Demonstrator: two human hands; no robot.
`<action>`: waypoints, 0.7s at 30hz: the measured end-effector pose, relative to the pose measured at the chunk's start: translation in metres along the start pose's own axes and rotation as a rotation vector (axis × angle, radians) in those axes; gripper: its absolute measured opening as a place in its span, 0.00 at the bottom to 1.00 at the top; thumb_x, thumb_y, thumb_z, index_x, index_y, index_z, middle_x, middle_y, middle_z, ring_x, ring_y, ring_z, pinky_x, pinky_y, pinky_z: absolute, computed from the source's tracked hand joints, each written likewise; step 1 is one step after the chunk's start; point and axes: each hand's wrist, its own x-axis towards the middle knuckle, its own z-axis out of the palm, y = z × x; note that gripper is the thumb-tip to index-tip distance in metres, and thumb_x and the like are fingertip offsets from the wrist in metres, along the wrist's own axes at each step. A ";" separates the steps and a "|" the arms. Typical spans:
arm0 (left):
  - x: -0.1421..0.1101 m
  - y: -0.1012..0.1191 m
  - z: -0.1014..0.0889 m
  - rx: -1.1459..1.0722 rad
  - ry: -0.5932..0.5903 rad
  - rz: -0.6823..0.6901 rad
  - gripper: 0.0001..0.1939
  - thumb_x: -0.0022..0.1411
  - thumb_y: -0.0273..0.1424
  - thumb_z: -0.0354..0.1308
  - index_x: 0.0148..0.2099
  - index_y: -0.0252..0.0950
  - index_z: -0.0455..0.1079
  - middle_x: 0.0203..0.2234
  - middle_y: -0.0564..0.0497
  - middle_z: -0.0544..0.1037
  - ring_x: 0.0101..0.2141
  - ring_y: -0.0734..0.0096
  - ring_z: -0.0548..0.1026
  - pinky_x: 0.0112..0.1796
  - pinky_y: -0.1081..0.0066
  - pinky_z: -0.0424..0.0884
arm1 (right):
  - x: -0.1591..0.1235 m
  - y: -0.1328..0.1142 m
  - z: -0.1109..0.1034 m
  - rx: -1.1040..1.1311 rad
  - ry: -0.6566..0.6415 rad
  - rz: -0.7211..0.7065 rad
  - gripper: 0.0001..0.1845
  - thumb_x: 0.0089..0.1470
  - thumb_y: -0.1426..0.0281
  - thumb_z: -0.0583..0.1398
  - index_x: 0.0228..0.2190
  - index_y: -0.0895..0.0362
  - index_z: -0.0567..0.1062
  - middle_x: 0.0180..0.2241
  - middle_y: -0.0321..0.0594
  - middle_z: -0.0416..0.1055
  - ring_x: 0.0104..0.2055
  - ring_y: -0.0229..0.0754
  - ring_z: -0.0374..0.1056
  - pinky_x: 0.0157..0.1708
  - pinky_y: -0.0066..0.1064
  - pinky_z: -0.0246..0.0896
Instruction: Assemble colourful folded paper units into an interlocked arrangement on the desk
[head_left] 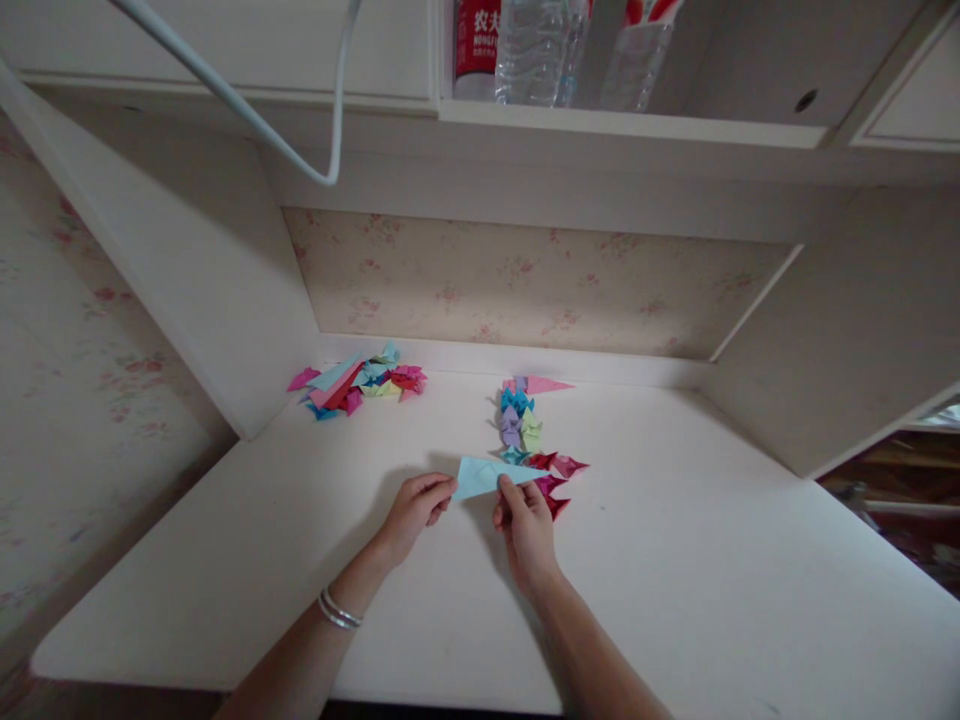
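Note:
A light blue piece of folded paper, long and tapering to a point at the right, is held up above the desk. My left hand pinches its wide left end at a lower corner. Around the middle of its lower edge, my right hand grips it between thumb and fingers. Just behind the paper and to its right lie red and magenta folded paper pieces, partly hidden by the paper and my right hand. A column of small origami pieces in blue, purple and pale green runs back from there.
A heap of coloured folded paper lies at the desk's back left. A pink pointed piece rests near the back edge. Plastic bottles stand on the shelf above, and a white bent lamp arm hangs at the upper left.

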 end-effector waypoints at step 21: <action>0.000 -0.001 0.001 0.014 0.011 -0.002 0.18 0.55 0.42 0.59 0.25 0.34 0.62 0.16 0.61 0.53 0.18 0.81 0.49 0.20 0.74 0.42 | 0.000 -0.003 0.000 0.025 -0.025 0.032 0.19 0.46 0.59 0.67 0.25 0.56 0.64 0.20 0.26 0.63 0.16 0.29 0.58 0.15 0.23 0.47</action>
